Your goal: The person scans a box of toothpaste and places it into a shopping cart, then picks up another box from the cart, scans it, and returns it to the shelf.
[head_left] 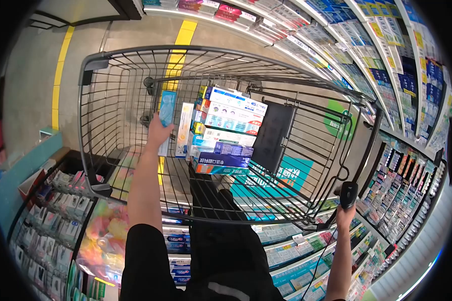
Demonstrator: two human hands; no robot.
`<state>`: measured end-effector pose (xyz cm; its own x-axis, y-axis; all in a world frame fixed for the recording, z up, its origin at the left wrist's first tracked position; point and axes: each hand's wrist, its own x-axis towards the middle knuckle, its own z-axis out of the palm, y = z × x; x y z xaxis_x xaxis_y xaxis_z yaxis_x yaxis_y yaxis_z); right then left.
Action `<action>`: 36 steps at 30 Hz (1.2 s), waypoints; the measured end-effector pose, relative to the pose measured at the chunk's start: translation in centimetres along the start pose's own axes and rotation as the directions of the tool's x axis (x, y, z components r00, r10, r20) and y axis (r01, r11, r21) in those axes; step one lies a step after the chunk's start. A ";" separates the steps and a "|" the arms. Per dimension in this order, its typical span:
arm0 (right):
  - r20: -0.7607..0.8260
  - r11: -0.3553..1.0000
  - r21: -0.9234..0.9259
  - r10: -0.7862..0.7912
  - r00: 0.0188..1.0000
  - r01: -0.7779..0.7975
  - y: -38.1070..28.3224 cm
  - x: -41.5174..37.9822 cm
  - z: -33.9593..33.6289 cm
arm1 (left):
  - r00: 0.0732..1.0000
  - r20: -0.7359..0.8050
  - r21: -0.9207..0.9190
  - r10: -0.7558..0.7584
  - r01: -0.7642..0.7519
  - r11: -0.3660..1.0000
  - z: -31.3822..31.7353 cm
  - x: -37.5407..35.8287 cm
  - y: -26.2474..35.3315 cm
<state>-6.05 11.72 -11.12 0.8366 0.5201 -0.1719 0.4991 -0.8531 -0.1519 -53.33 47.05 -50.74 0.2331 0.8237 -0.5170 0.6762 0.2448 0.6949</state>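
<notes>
My left hand (159, 132) is inside the wire shopping cart (130, 52), its fingers closed around a light blue toothpaste box (167, 106). Next to it stands a narrow white and orange box (185, 129). Further right in the cart, several toothpaste boxes (231, 128) form a stack, white ones above and dark blue and orange ones below. At the cart's right end, my right hand (344, 216) is closed on a black rounded handheld device (348, 194) beside the cart's push bar. A thin dark cord (320, 257) hangs near that wrist.
Shelves of boxed goods (336, 45) run along the top right. More shelves (291, 263) lie below the cart, and hanging packets (402, 175) fill a rack at right. A bin of colourful bagged items (104, 236) stands at lower left. Yellow tape (58, 85) marks the floor.
</notes>
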 end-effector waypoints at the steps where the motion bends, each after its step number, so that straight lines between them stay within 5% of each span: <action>1: -0.003 0.999 0.031 -0.021 1.000 0.021 -0.5 -0.1 -0.1 | 0.999 -0.015 -0.009 0.034 -0.034 0.999 -1.1 0.0 1.2; 4: 0.040 0.996 0.088 0.018 0.999 -0.022 -0.5 0.0 -0.6 | 0.997 0.074 -0.142 -0.016 0.026 0.990 -4.0 -0.2 4.1; 7: 0.049 0.995 0.074 -0.063 0.997 0.059 -0.7 -0.3 -1.7 | 0.942 0.333 -0.458 -0.034 0.194 0.868 -7.9 -3.6 11.1; 9: -0.237 0.979 -0.029 -0.202 0.950 0.201 -4.3 -1.5 -3.7 | 0.910 0.413 -0.530 0.035 0.208 0.822 -10.2 -6.5 15.8; 12: -0.126 0.878 0.479 0.055 0.990 0.012 -3.9 -3.6 -6.6 | 0.885 0.459 -0.609 0.080 0.248 0.753 -12.3 -12.4 22.6; 14: 0.071 0.799 0.598 0.025 0.997 -0.062 -5.7 -5.7 -9.0 | 0.845 0.493 -0.692 0.209 0.234 0.683 -12.8 -15.9 26.5; 17: 0.233 0.818 0.573 -0.104 0.967 -0.050 -9.9 -9.7 -13.0 | 0.676 0.623 -0.742 0.393 0.353 0.570 -12.4 -20.7 31.4; 21: 0.034 0.637 0.766 -0.178 0.983 0.089 -9.7 -15.2 -12.8 | 0.547 0.713 -0.697 0.438 0.490 0.523 -10.2 -26.6 35.2; 24: 0.221 0.529 0.842 -0.519 0.826 0.107 -10.0 -14.5 -15.1 | 0.512 0.754 -0.653 0.411 0.521 0.550 -7.7 -30.6 36.8; 27: 0.052 0.508 0.795 -0.602 0.797 0.332 -7.1 -14.9 -15.6 | 0.448 0.785 -0.620 0.428 0.556 0.554 -4.7 -34.1 37.7; 30: 0.056 0.514 0.823 -0.498 0.865 0.242 -1.3 -16.0 -14.7 | 0.410 0.783 -0.621 0.467 0.549 0.559 -1.5 -37.5 38.8; 34: 0.076 0.358 0.932 -0.333 0.940 0.051 6.9 -16.1 -14.9 | 0.418 0.763 -0.646 0.493 0.520 0.559 3.6 -42.6 41.2; 36: -0.006 0.280 0.954 -0.337 0.942 0.106 11.6 -15.7 -14.6 | 0.406 0.794 -0.607 0.451 0.499 0.619 6.6 -46.1 42.5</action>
<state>-10.16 -6.94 4.02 0.6211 0.7766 -0.1053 0.0130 -0.1445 -0.9894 -30.77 16.11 -0.69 0.9551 0.0388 -0.2938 0.1109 0.8725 0.4758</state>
